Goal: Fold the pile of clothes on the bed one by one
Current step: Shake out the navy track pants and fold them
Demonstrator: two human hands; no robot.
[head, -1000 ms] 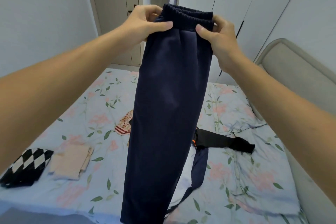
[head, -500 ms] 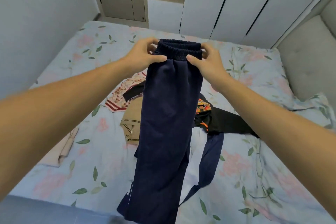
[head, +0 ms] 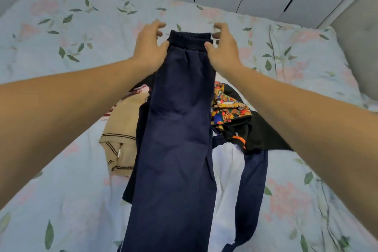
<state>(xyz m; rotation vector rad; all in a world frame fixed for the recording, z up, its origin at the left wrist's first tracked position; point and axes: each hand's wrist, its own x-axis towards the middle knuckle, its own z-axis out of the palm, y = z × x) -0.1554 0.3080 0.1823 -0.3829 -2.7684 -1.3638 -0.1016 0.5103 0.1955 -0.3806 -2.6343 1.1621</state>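
We had both arms stretched fwd: left hand [head: 148, 47] & right hand [head: 223, 49] flanked the waistband of the folded navy sweatpants [head: 176, 129], fingers spread, thumbs touching it. Half a sec earlier they pinched it mid-air; now 1 pair lay over the clothes pile [head: 231, 112] on the floral-sheeted bed [head: 61, 37].

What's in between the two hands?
The elastic waistband of the navy pants, lying between the left hand and right hand, in the head view.

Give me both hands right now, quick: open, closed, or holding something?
Left hand: open, fingers spread, thumb against the waistband of the navy sweatpants.
Right hand: open, fingers loosely curled, beside the waistband's other end, not gripping it.
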